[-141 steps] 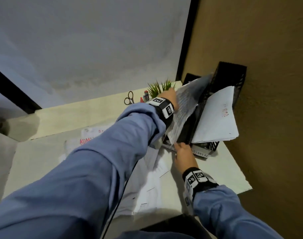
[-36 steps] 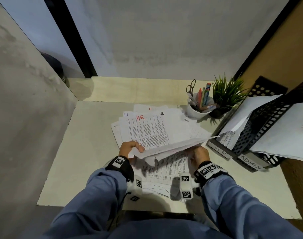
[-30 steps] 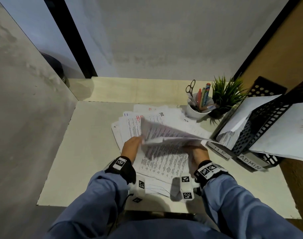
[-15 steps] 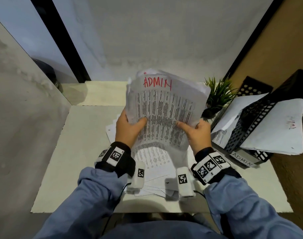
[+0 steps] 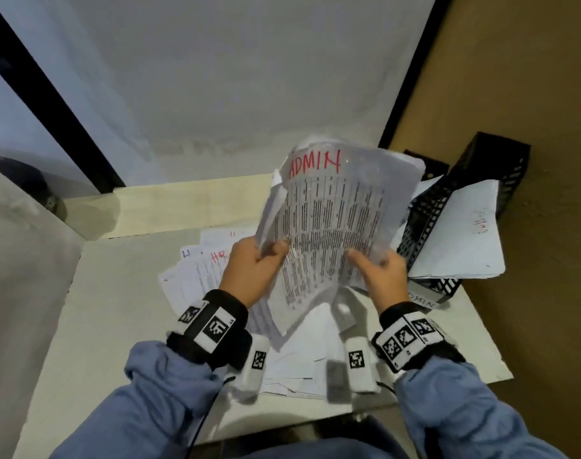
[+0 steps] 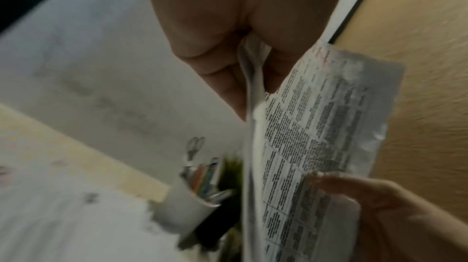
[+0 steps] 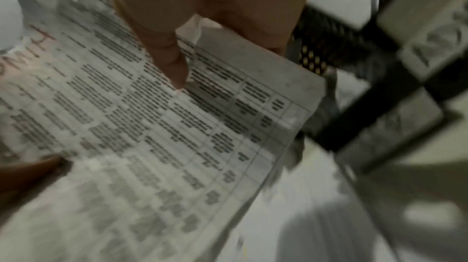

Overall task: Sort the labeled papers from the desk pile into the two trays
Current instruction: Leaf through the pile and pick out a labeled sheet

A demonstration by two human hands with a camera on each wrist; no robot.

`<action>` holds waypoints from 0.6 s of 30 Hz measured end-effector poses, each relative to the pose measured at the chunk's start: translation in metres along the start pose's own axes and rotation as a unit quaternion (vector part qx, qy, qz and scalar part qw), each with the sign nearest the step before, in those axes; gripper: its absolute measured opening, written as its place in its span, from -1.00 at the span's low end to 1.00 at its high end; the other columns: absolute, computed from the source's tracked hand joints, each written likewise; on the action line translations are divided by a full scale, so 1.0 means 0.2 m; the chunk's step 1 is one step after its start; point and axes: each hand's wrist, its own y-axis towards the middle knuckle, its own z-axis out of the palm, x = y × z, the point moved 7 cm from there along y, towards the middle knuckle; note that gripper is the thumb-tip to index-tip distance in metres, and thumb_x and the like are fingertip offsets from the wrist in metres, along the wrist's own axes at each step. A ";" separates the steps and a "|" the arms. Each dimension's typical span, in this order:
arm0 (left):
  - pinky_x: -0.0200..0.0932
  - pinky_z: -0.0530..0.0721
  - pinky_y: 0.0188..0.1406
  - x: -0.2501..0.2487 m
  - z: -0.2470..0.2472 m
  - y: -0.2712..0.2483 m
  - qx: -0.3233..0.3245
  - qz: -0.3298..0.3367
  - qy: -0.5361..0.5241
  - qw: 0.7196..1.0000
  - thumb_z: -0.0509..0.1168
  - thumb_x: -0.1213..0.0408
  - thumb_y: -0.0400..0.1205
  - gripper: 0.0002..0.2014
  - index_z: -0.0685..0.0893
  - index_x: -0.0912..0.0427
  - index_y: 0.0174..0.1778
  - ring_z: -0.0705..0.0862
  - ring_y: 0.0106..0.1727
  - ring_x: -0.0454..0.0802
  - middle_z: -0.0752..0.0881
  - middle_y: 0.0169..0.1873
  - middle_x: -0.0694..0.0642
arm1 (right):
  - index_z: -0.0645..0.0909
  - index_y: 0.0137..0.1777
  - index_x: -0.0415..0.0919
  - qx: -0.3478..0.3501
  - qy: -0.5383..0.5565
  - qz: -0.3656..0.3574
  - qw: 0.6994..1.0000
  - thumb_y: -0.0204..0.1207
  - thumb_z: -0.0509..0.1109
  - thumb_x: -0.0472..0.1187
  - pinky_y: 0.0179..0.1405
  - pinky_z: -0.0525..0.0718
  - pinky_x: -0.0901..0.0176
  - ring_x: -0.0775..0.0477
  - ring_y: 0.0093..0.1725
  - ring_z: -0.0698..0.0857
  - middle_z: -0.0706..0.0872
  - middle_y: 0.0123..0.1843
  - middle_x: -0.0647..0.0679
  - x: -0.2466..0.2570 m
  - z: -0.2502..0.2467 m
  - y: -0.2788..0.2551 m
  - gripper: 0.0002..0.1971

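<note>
Both hands hold up a printed sheet marked ADMIN in red (image 5: 332, 213), above the desk pile (image 5: 199, 276). My left hand (image 5: 259, 263) pinches its left edge, thumb in front; in the left wrist view that hand (image 6: 243, 78) grips the sheets (image 6: 316, 126) edge-on. My right hand (image 5: 378, 270) pinches the lower right part, and in the right wrist view its thumb (image 7: 172, 62) lies on the ADMIN sheet (image 7: 152, 126). The black mesh trays (image 5: 428, 207) stand at the right, the lower one tagged ADMIN (image 5: 421, 298). White papers (image 5: 461, 236) lie in a tray. A sheet marked HR (image 5: 219, 256) tops the pile.
A white cup with scissors and pens (image 6: 197, 192) and a green plant (image 6: 230, 170) stand behind the held sheet, hidden in the head view. A brown wall (image 5: 530, 127) closes the right side, a grey wall (image 5: 232, 77) the back. The desk's bare left part (image 5: 110, 309) shows.
The hands lifted the ADMIN sheet off the pile and stood it upright. Since half a second ago it has moved to the right, toward the trays.
</note>
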 end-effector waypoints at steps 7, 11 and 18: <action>-0.52 0.31 -0.54 -0.45 0.37 0.02 0.027 0.156 -0.003 0.987 0.24 0.54 0.62 -0.68 0.61 0.11 -0.41 0.44 -0.58 -0.37 0.49 -0.67 -0.25 | 0.45 0.44 -0.16 -0.318 -0.217 -0.037 0.922 0.38 0.54 -0.01 0.34 0.48 -0.19 -0.23 0.37 0.44 0.47 0.37 -0.21 0.01 -0.77 0.10 -0.36; -0.43 0.47 -0.39 -0.61 0.56 0.02 0.002 0.232 0.039 0.972 0.21 0.59 0.54 -0.64 0.72 0.21 0.15 0.60 -0.34 -0.33 0.69 -0.37 -0.15 | 0.51 0.38 -0.30 -0.319 -0.216 0.176 0.906 0.26 0.57 0.12 0.29 0.52 -0.22 -0.35 0.36 0.51 0.55 0.37 -0.34 -0.24 -0.94 0.13 -0.24; 0.09 0.69 0.03 -0.68 0.91 0.01 0.043 0.233 0.092 0.967 0.03 0.43 0.47 -0.40 0.47 0.12 0.49 0.68 0.10 0.26 0.73 0.13 0.30 | 0.61 -0.01 -0.24 -0.257 -0.092 0.053 0.960 0.46 0.42 -0.39 -0.23 0.55 0.21 -0.07 -0.13 0.61 0.67 -0.12 -0.17 -0.19 -0.92 0.19 -0.86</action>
